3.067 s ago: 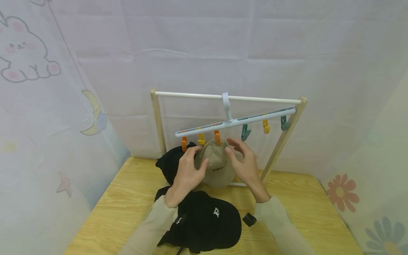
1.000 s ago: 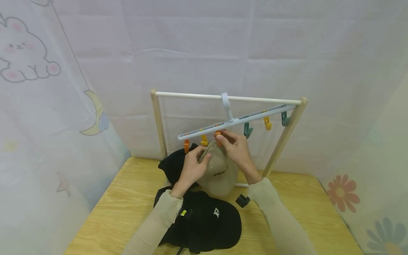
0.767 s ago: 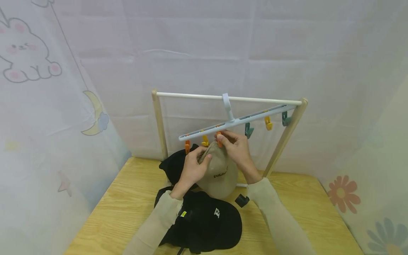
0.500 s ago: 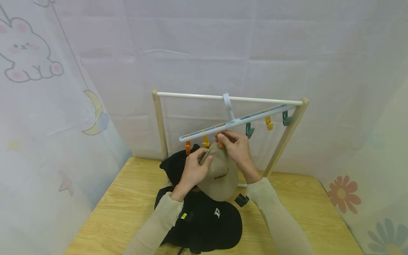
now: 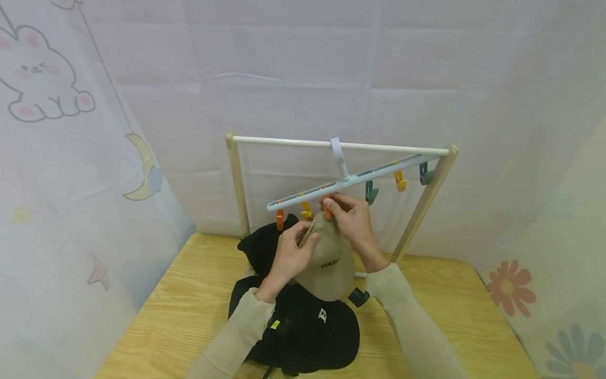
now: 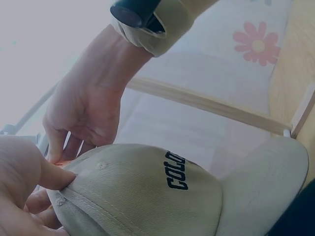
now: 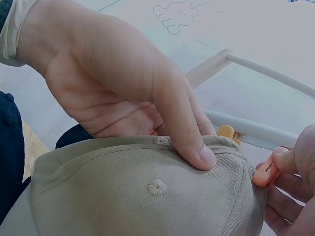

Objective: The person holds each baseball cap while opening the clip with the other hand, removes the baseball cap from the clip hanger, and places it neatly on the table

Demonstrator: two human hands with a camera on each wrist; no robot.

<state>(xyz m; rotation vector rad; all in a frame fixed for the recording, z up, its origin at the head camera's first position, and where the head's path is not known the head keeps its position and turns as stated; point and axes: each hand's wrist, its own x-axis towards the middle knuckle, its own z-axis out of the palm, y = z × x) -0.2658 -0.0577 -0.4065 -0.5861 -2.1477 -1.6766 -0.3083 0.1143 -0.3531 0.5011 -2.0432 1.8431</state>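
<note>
Pinching cloth at the top of the beige cap (image 5: 326, 279), my left hand (image 5: 291, 258) is steadying it, with the thumb on the near face and the fingers behind. My right hand (image 5: 354, 221) is gripping an orange clip (image 5: 327, 209) between thumb and fingers, just to the right of that pinch, so both grips are clamping on something: the left on the cap, the right on the clip. The cap is sitting right beneath the pale blue hanger (image 5: 338, 185), its brim pointing down and its dark lettering facing the near side. The hanger is leaning low on the left and high on the right, its hook resting over the white rail (image 5: 284, 141).

As I'm judging it, I am working on the clipping step, joining clip and cloth at the crown. The clip's lower end is meeting the cap, but I cannot tell from here whether it is biting the cloth. The next move is calling for a firm left pinch, with cloth lying well between the clip's halves, then an easing of the right thumb. A yellow clip (image 5: 306, 211) is hanging just to the left, a black cap (image 5: 260, 247) is sitting farther left, and another dark cap (image 5: 326, 342) is lying on the table (image 5: 180, 295) at the near side
</note>
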